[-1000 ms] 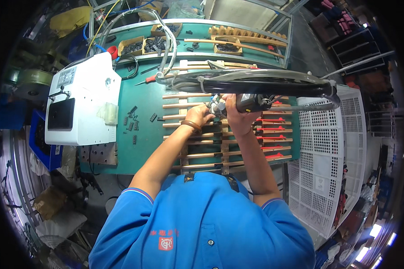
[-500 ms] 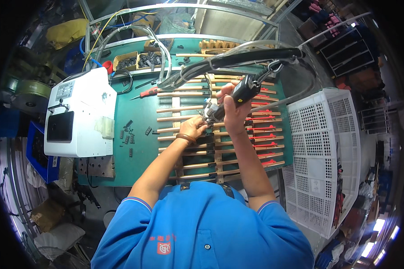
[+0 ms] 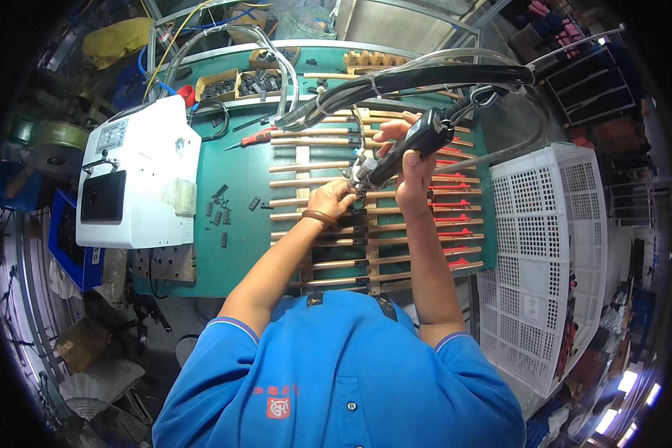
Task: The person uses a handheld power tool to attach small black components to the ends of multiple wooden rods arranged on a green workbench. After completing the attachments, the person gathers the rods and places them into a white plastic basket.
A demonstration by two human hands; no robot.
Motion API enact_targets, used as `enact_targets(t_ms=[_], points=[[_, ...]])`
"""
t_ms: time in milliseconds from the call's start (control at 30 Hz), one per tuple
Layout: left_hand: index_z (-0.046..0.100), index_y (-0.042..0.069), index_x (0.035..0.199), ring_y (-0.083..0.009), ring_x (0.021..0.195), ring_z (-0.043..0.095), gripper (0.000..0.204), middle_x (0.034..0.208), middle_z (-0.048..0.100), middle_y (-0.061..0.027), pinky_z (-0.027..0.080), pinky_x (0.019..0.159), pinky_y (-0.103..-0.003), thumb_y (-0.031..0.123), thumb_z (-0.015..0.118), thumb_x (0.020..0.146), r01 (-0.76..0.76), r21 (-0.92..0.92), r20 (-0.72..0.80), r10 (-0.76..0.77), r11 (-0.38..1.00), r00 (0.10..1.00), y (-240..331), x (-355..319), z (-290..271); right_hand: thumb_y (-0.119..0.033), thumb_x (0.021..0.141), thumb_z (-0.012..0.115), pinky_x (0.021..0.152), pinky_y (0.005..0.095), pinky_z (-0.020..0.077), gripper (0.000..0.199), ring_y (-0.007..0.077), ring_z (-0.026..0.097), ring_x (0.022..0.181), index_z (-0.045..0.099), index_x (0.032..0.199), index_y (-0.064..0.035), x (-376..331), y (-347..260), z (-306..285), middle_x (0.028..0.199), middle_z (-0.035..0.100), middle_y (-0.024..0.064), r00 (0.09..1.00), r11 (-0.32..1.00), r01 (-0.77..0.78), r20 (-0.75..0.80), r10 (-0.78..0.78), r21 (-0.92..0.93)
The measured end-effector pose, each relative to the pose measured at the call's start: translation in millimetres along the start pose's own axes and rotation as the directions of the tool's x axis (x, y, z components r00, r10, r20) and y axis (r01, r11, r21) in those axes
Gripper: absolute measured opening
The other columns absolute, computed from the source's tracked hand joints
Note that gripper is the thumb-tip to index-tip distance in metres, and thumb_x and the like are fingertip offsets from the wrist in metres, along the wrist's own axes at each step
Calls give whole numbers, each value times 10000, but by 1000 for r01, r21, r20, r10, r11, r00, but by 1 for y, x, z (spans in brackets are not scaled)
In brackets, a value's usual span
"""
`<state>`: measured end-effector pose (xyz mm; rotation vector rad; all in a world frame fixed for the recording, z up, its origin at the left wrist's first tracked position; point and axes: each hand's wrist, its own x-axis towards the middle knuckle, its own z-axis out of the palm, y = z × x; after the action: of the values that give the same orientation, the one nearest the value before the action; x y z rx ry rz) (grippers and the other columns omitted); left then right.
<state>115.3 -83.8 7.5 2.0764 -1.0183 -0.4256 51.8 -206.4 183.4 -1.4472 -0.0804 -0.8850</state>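
my right grip (image 3: 414, 181) is a bare hand, closed around a long black power tool (image 3: 429, 136) with a silver front end. the tool leans, and its silver end points down by my left grip (image 3: 331, 200). that one is a bare hand too, with a round brown band (image 3: 319, 216) on the wrist. its thumb and fingers are bunched up just beside the tool's tip, over the thin light-brown sticks (image 3: 299, 167). from far off here, i can't tell if they pinch anything.

the sticks lie side by side across the flat green tabletop (image 3: 235, 168). small black blocks (image 3: 361, 241) sit on them near the middle, and thin red pieces (image 3: 458, 263) are by their right ends. a thick black hose (image 3: 433, 77) bends over the work. to the left are a red-handled screwdriver (image 3: 260, 136) and a big white boxy machine (image 3: 157, 145).
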Motion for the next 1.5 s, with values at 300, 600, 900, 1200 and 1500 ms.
enact_targets(t_ms=[300, 600, 900, 1200, 1500], points=[[669, 96, 868, -307, 770, 623, 278, 823, 628, -101, 495, 668, -382, 338, 736, 748, -109, 7, -64, 110, 994, 992, -12, 0, 8, 62, 832, 609, 593, 196, 467, 309, 44, 524, 664, 476, 1099, -19, -7, 10, 16, 814, 569, 20, 971, 988, -66, -239, 32, -138], [638, 125, 849, -315, 810, 618, 221, 863, 623, -78, 495, 680, -414, 303, 719, 744, -28, -8, 6, 28, 1000, 1000, -5, 1, 2, 113, 801, 595, 593, 189, 448, 253, 35, 504, 684, 506, 1009, -3, -11, 20, 14, 826, 543, 3, 966, 981, -42, -260, -9, -188], [677, 162, 823, -285, 724, 637, 167, 826, 628, -37, 518, 629, -412, 294, 732, 737, -206, 121, -90, 217, 971, 972, -28, -7, -11, 163, 800, 562, 634, 212, 498, 399, 74, 536, 762, 444, 1137, -17, -17, 28, 15, 931, 532, 36, 986, 973, -22, -167, -18, -231], [674, 121, 849, -284, 755, 631, 181, 851, 629, -43, 517, 635, -398, 257, 735, 745, -197, 128, -54, 205, 972, 977, -24, -8, -15, 79, 761, 656, 536, 222, 461, 168, 52, 494, 583, 538, 858, 9, -11, 20, 32, 709, 556, 11, 945, 955, 44, -299, -136, -293], [654, 125, 838, -278, 744, 634, 189, 823, 627, -43, 517, 639, -395, 276, 731, 755, -182, 94, -36, 186, 979, 982, -23, -7, -17, 65, 778, 638, 586, 207, 479, 189, 66, 562, 652, 544, 932, 12, -9, 25, 27, 750, 591, 23, 960, 982, -50, -279, -3, -184]])
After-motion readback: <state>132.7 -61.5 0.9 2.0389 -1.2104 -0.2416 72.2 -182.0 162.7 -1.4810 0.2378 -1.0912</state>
